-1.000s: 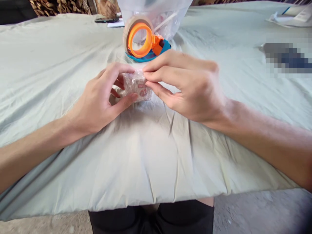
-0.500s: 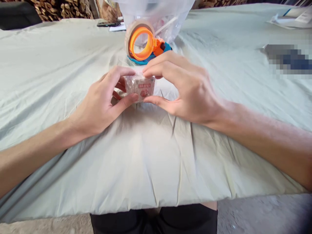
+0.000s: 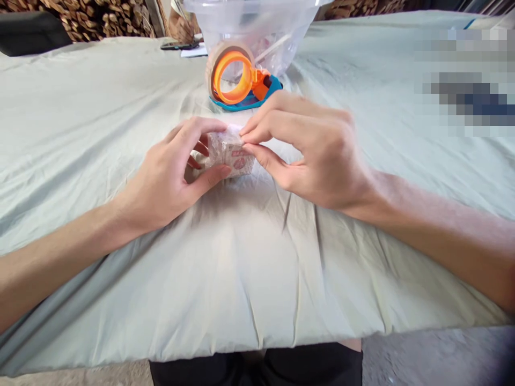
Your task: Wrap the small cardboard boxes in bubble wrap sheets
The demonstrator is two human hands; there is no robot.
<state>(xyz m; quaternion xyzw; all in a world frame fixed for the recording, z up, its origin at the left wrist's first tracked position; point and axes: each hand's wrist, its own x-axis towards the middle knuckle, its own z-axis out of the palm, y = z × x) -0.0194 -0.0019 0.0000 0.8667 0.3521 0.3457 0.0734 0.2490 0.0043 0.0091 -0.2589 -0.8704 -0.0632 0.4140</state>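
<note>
There are 2 bare hands at a small box (image 3: pixel 240 162). The box has clear wrap (image 3: pixel 219 143) around it, and red print shows on its front. It is near the front middle of the table (image 3: pixel 257 268), between the 2 hands. I can't quite tell if the box sits on the pale cloth (image 3: pixel 80 86) or is held just above it.

The left hand (image 3: pixel 164 174) curls around the left end of the box. Its thumb presses on the front and 1 finger lies over the top, with more fingers bent behind. The right hand (image 3: pixel 322 153) pinches the wrap at the top right of the box, thumb and fingertips close together.

Just behind the box is a tape holder with a blue base (image 3: pixel 237 105) and an orange ring (image 3: pixel 219 88). A tan roll of tape (image 3: pixel 212 69) stands upright around the ring. Behind that is a big clear tub (image 3: pixel 249 32) with things inside. To the left of the tub lie a dark phone (image 3: pixel 177 46) and white paper (image 3: pixel 195 52). Close by is 1 hand of some other person (image 3: pixel 182 27). Cut wood (image 3: pixel 112 19) is piled up at the back.
</note>
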